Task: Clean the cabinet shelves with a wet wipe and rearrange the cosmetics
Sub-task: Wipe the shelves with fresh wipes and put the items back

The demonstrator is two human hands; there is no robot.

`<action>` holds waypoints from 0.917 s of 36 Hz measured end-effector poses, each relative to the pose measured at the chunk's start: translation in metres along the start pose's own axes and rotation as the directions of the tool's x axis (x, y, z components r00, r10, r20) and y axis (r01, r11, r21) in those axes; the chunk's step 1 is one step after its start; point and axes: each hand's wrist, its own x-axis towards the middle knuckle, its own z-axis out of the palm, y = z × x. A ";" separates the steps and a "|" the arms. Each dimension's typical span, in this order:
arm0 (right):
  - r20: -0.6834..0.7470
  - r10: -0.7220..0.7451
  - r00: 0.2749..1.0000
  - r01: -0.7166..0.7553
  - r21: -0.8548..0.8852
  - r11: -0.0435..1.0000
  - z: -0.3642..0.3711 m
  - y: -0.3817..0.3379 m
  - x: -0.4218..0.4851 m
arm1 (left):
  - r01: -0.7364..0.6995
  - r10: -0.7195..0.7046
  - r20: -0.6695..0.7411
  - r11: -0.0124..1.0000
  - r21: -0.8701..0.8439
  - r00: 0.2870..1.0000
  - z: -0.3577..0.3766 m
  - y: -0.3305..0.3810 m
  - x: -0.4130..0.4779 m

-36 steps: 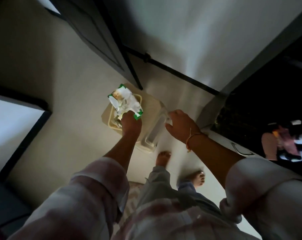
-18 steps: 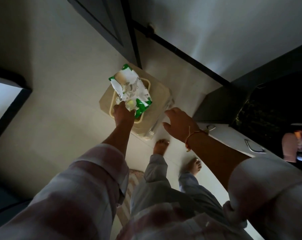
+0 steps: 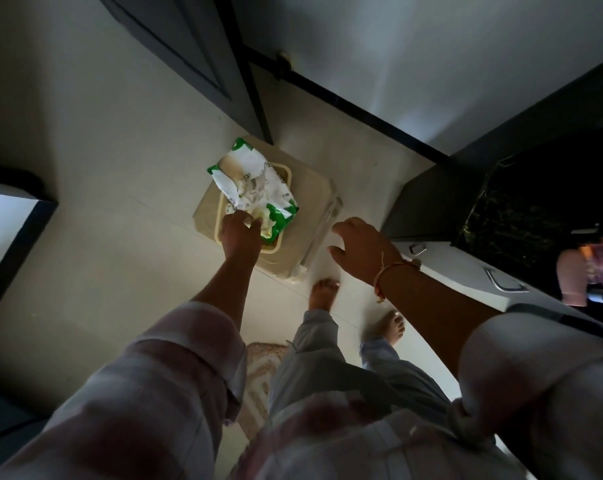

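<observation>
One wipe pack, pinched at its near end by the left hand, sits over one beige box, possibly a bin. The right hand hovers beside the box, fingers spread, empty. Two bare feet stand below.

A dim room in a home: a pale tiled floor, a dark door at the far side, a white cabinet with metal handles on the right, and a patterned mat near the person's bare feet.
</observation>
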 end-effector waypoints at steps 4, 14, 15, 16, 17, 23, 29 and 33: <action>-0.022 0.023 0.999 -0.022 0.039 0.999 -0.007 0.002 -0.006 | -0.006 -0.003 -0.075 0.993 -0.116 0.997 -0.010 0.010 -0.013; -0.079 0.204 0.976 -0.149 0.445 0.883 -0.017 0.016 -0.018 | 0.041 -0.074 -0.080 0.933 -0.357 0.994 -0.016 0.063 -0.047; -0.069 0.238 0.969 -0.169 0.518 0.839 -0.018 0.019 -0.019 | 0.041 -0.064 -0.052 0.931 -0.361 0.997 -0.012 0.071 -0.053; -0.050 0.279 0.959 -0.192 0.610 0.769 -0.020 0.022 -0.021 | 0.037 -0.047 -0.018 0.928 -0.372 0.999 -0.007 0.079 -0.060; -0.017 0.319 0.948 -0.211 0.717 0.664 -0.022 0.024 -0.023 | 0.030 -0.025 0.018 0.921 -0.389 1.000 -0.001 0.087 -0.067; 0.139 0.443 0.886 -0.100 0.989 -0.111 -0.025 0.057 -0.054 | -0.021 0.220 0.326 0.855 -0.518 0.919 0.055 0.143 -0.126; 0.000 0.620 0.785 0.080 0.992 -0.102 -0.018 0.120 -0.100 | 0.001 0.293 0.522 0.872 -0.490 0.801 0.111 0.193 -0.175; 0.004 0.753 0.658 0.080 0.994 -0.075 -0.008 0.159 -0.128 | -0.027 0.331 0.610 0.891 -0.453 0.720 0.144 0.216 -0.199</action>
